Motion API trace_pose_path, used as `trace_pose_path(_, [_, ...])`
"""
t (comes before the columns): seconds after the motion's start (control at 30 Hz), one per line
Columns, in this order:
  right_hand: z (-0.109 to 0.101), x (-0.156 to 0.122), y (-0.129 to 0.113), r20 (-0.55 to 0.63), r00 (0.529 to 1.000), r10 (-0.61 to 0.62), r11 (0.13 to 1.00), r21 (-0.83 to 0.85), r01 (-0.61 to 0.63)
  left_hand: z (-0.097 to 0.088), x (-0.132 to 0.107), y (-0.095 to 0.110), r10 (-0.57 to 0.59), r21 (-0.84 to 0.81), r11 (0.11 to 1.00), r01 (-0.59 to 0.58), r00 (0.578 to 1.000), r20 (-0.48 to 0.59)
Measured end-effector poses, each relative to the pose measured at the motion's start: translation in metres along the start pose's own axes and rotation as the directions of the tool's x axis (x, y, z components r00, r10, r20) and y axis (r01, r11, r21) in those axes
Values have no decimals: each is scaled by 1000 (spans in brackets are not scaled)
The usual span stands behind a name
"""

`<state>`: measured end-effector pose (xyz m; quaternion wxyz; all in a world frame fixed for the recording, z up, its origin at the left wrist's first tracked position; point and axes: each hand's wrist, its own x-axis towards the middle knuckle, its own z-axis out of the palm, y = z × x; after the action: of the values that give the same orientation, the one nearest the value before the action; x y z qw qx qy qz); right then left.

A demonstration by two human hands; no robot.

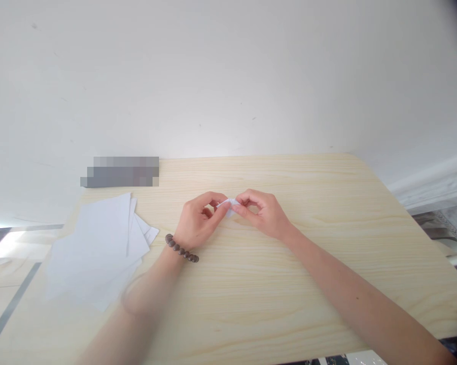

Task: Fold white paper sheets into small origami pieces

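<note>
A small folded piece of white paper [230, 208] is pinched between my two hands above the middle of the table. My left hand [200, 217] grips its left side between thumb and fingers; a dark beaded bracelet [181, 250] circles that wrist. From the other side, my right hand [264, 212] holds the paper's right part with thumb and forefinger, close to the left fingertips. The fingers cover much of the paper, so its full folded shape is hidden.
Loose white sheets [95, 248] lie overlapping on the left of the light wooden table [258, 294]. A pixelated grey object [121, 173] sits at the back left edge. Behind the table rises a white wall [228, 76].
</note>
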<state>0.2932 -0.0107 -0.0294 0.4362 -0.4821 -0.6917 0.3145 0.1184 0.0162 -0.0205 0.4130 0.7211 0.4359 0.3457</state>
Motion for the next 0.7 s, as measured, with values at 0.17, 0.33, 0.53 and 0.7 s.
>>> trace_pose_path(0.17, [1, 1, 0, -1, 1000, 20, 999, -25, -20, 0, 0, -4, -33, -91, 995, 35, 999, 32])
trace_pose_path(0.33, [1, 1, 0, 11, 999, 46, 999, -8, -46, 0, 2, -6, -35, -160, 986, 47, 997, 75])
trace_pose_path(0.53, [1, 0, 0, 29, 998, -48, 996, -73, 50, -1, 3, -5, -31, -175, 984, 42, 998, 63])
trace_pose_path(0.7, [2, -1, 2, 30, 991, -130, 984, -120, 132, -1, 2, -7, -50, -105, 993, 57, 996, 68])
